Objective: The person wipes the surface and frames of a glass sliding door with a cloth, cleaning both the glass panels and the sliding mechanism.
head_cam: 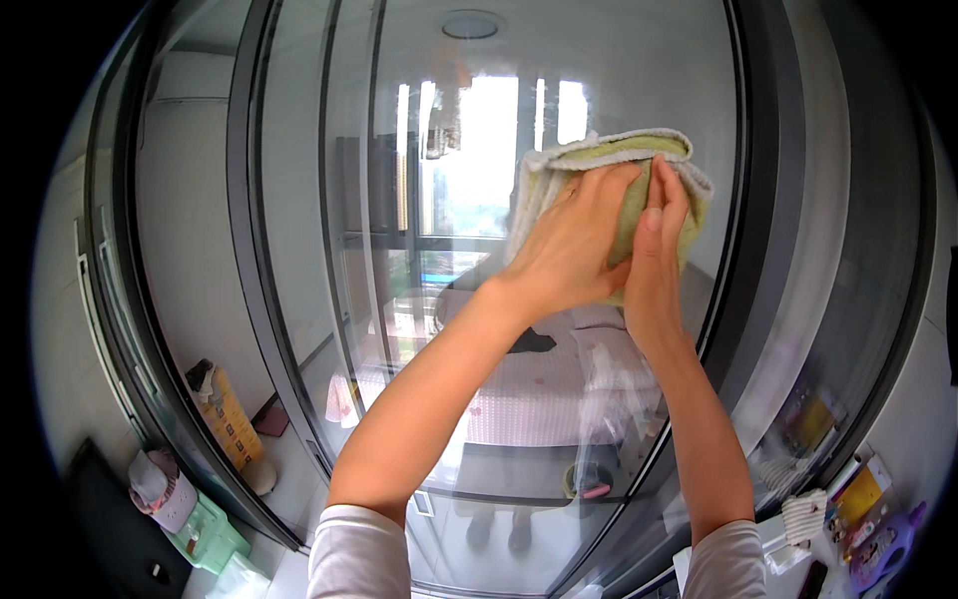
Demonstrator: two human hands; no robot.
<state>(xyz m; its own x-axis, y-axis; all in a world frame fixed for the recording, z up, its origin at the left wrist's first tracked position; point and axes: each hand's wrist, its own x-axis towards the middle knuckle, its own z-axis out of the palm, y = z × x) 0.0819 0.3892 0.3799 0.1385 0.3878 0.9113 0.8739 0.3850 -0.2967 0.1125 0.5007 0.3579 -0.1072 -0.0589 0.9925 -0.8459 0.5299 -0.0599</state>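
A folded green cloth with a pale fluffy edge [627,150] is held up against a large glass sliding door panel [441,329]. My left hand [572,232] lies over the cloth's middle, its fingers partly tucked beneath the top fold. Close on the right, my right hand [658,247] holds the cloth with fingers extended upward and the thumb near the left hand. The thumbs of both hands come close together. Part of the cloth is hidden behind my hands.
A dark door frame [756,195] runs along the right. Behind the glass stands a bed with a pink cover [531,412]. Green and white baskets [213,535] sit at lower left. At lower right are a purple bottle [883,550] and a striped cloth [804,517].
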